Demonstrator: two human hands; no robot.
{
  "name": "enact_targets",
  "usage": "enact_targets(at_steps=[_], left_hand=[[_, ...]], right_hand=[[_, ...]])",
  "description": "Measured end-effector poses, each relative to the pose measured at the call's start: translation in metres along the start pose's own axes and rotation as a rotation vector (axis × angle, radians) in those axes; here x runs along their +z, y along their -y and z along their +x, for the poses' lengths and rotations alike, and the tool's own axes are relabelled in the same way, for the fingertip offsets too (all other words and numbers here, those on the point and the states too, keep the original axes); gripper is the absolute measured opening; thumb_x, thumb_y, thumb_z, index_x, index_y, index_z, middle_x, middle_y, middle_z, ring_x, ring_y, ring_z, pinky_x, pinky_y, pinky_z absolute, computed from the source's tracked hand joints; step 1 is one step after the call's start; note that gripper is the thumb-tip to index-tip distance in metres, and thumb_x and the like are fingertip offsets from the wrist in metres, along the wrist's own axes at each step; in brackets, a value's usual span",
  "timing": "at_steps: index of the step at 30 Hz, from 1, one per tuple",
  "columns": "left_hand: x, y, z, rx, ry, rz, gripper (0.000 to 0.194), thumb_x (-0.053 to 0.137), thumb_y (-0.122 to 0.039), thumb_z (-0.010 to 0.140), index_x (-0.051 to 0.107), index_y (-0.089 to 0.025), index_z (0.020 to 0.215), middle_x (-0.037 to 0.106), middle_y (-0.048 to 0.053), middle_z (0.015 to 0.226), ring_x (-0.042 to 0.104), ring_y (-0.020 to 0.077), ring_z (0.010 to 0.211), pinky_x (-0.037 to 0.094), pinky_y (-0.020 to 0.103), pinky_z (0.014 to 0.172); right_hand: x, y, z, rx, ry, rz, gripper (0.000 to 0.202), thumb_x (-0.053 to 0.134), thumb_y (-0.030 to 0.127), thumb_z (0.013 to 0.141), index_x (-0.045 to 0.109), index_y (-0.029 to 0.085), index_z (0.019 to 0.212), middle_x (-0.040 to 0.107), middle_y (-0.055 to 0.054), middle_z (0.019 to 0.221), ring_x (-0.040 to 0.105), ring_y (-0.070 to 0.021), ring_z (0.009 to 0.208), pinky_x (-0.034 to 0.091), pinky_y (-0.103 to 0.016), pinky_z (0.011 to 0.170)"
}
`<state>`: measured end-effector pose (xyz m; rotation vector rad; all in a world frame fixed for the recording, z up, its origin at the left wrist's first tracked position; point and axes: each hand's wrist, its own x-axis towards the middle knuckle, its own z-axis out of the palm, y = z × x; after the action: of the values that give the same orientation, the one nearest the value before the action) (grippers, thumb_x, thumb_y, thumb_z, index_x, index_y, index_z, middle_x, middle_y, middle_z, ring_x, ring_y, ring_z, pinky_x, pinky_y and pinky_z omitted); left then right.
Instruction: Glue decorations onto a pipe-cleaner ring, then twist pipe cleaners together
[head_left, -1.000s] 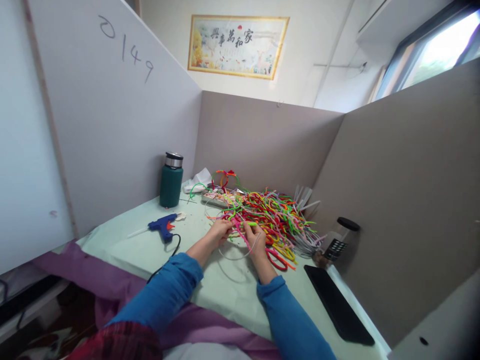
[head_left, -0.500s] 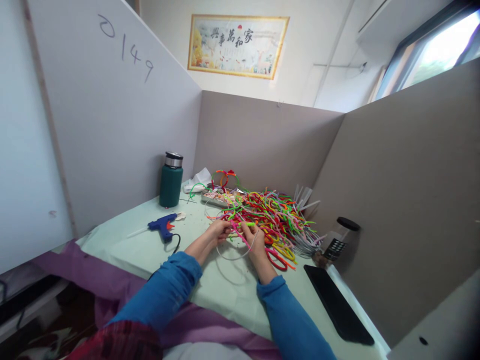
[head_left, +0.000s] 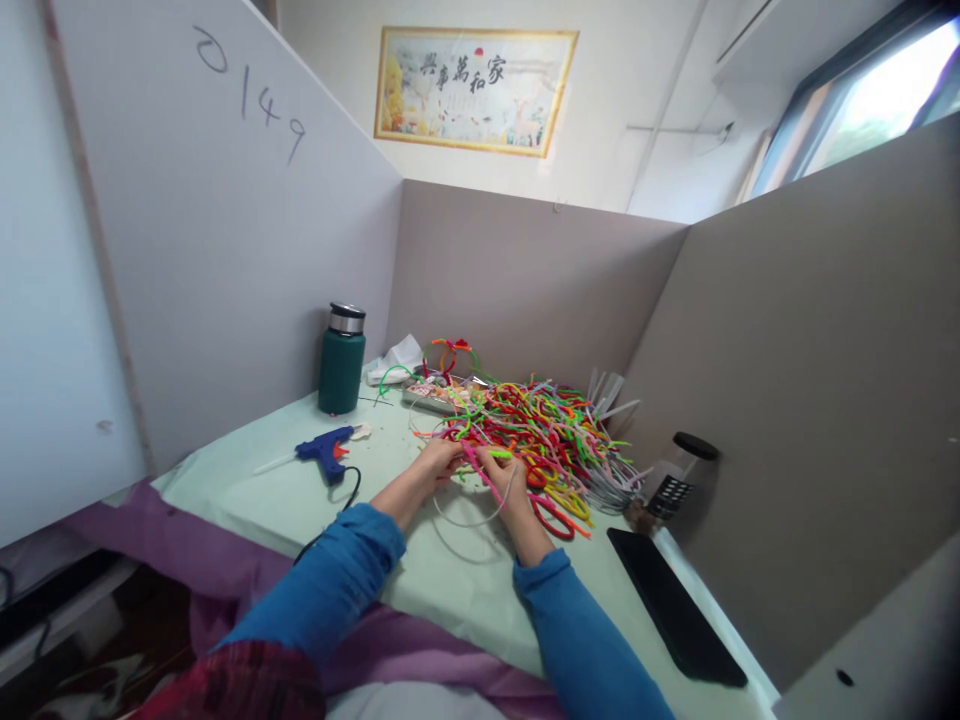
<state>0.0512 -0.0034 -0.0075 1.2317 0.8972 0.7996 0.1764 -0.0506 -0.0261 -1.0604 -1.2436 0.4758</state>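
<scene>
My left hand is closed, its fingertips pinching a bright pink pipe cleaner. Facing it, my right hand is also closed on the pink pipe cleaner, with a short yellow-green piece showing at its thumb. A thin pale hoop hangs in a curve below and between the two hands; which fingers grip it I cannot tell. Right behind the hands lies a big tangled pile of coloured pipe cleaners, red, yellow, green and pink.
To the left lie a blue glue gun with its cord and a green bottle. Behind stand a metal tray and crumpled tissue. A clear jar and a black slab are at right. Grey partitions enclose the table.
Both hands stay in nearly the same place. The right fingers have shifted slightly around the pink and yellow-green pieces, and the hoop has moved a little.
</scene>
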Motion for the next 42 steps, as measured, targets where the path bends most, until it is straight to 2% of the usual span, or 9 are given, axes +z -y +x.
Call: enact_targets(at_steps=[6,10,16,20,23,25,30,34,42], left_hand=[[-0.005,-0.003,-0.003,-0.089,0.122,-0.085,0.023,0.050,-0.029,0.076,0.045,-0.016,0.058,0.030,-0.008,0.039,0.015,0.0034,0.028,0.007,0.022,0.034],[-0.003,-0.002,-0.004,-0.034,0.068,-0.062,0.026,0.057,-0.035,0.075,0.045,-0.017,0.061,0.033,-0.008,0.041,0.018,0.0028,0.030,0.010,0.020,0.033],[0.000,0.006,0.003,0.328,-0.066,0.133,0.032,0.062,-0.045,0.074,0.051,-0.016,0.067,0.043,-0.006,0.044,0.039,0.0059,0.036,0.028,0.018,0.037],[0.001,0.006,0.006,0.619,-0.152,0.378,0.015,0.066,-0.027,0.071,0.062,-0.014,0.080,0.063,0.001,0.069,0.055,0.0093,0.055,0.042,0.020,0.050],[0.001,0.005,0.006,0.826,-0.229,0.602,0.014,0.065,-0.012,0.071,0.069,-0.016,0.083,0.068,0.004,0.083,0.059,0.0111,0.068,0.047,0.023,0.066],[0.001,0.006,0.007,0.872,-0.259,0.688,0.016,0.065,-0.009,0.071,0.071,-0.017,0.084,0.068,0.004,0.085,0.060,0.0119,0.071,0.048,0.024,0.069],[-0.001,0.008,0.009,0.863,-0.282,0.717,0.018,0.064,-0.010,0.072,0.073,-0.018,0.085,0.070,0.006,0.090,0.062,0.0136,0.076,0.049,0.025,0.071],[-0.001,0.009,0.012,0.843,-0.217,0.651,0.016,0.062,-0.009,0.074,0.074,-0.017,0.081,0.070,0.005,0.081,0.062,0.0126,0.074,0.048,0.023,0.069],[-0.001,0.007,0.012,0.327,-0.024,0.222,0.024,0.062,-0.025,0.076,0.070,-0.009,0.092,0.047,-0.005,0.039,0.038,0.0068,0.032,0.029,0.019,0.037]], right_hand=[[0.001,-0.007,-0.002,0.028,0.078,0.091,0.031,0.062,0.042,0.074,0.064,0.015,0.059,0.054,0.001,0.051,0.039,-0.0077,0.041,0.029,-0.021,0.041],[0.000,-0.013,0.000,0.036,0.039,0.094,0.033,0.062,0.044,0.074,0.063,0.015,0.059,0.053,0.001,0.049,0.039,-0.0079,0.040,0.030,-0.021,0.040],[-0.004,-0.019,0.006,0.122,-0.123,0.129,0.037,0.064,0.049,0.070,0.060,0.014,0.057,0.052,0.002,0.046,0.036,-0.0071,0.038,0.027,-0.021,0.039],[-0.006,-0.015,0.007,0.181,-0.155,0.198,0.040,0.066,0.050,0.067,0.059,0.014,0.053,0.049,0.003,0.041,0.036,-0.0069,0.036,0.023,-0.021,0.038],[-0.006,-0.012,0.006,0.201,-0.163,0.227,0.039,0.068,0.050,0.065,0.059,0.014,0.053,0.052,0.002,0.044,0.036,-0.0068,0.036,0.023,-0.022,0.038],[-0.005,-0.011,0.005,0.204,-0.163,0.239,0.038,0.068,0.050,0.064,0.059,0.014,0.053,0.053,0.002,0.045,0.036,-0.0068,0.037,0.023,-0.022,0.038],[-0.004,-0.010,0.004,0.215,-0.148,0.228,0.039,0.068,0.050,0.064,0.060,0.013,0.053,0.051,0.002,0.044,0.035,-0.0068,0.036,0.023,-0.022,0.037],[-0.005,-0.009,0.004,0.182,-0.128,0.249,0.037,0.068,0.048,0.065,0.060,0.013,0.055,0.052,0.002,0.045,0.035,-0.0062,0.037,0.023,-0.021,0.037],[-0.003,-0.008,0.003,0.142,-0.113,0.262,0.036,0.067,0.049,0.066,0.062,0.013,0.064,0.058,0.000,0.053,0.035,-0.0057,0.037,0.025,-0.021,0.036]])
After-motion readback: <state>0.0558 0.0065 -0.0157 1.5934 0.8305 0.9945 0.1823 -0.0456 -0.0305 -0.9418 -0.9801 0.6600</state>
